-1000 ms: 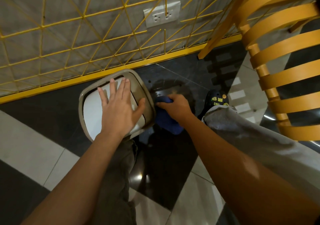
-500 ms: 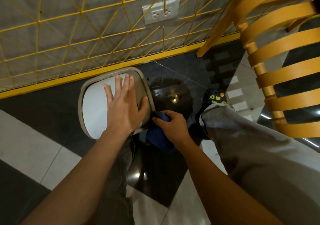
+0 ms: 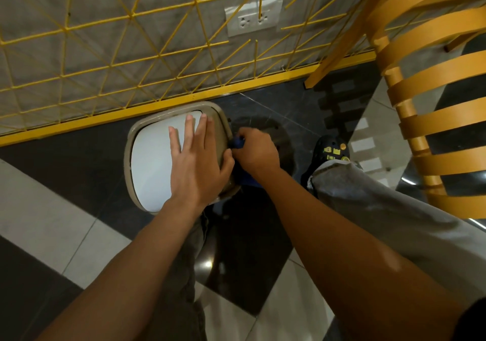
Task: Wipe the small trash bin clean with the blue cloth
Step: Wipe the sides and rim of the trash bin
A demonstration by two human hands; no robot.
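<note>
While my forearms reach down over the checkered floor [image 3: 52, 222], I see my left hand [image 3: 194, 164] lying flat, fingers straight, on the white lid of the small trash bin [image 3: 128, 154]. Just beside it, my right hand [image 3: 256, 151] grips the blue cloth [image 3: 244, 177] against the bin's right side. Beyond, the bin stands at the foot of the yellow grille [image 3: 105, 51], below a wall socket [image 3: 253, 15].

Yellow wire grid [image 3: 131, 51] over grey wall, socket [image 3: 253, 17] on the wall. Yellow baseboard [image 3: 105, 115] below. Orange slatted chair [image 3: 434, 104] at right. Glossy black-and-white tile floor [image 3: 39, 209]. Grey trouser leg [image 3: 381, 204], black shoe [image 3: 332, 151].
</note>
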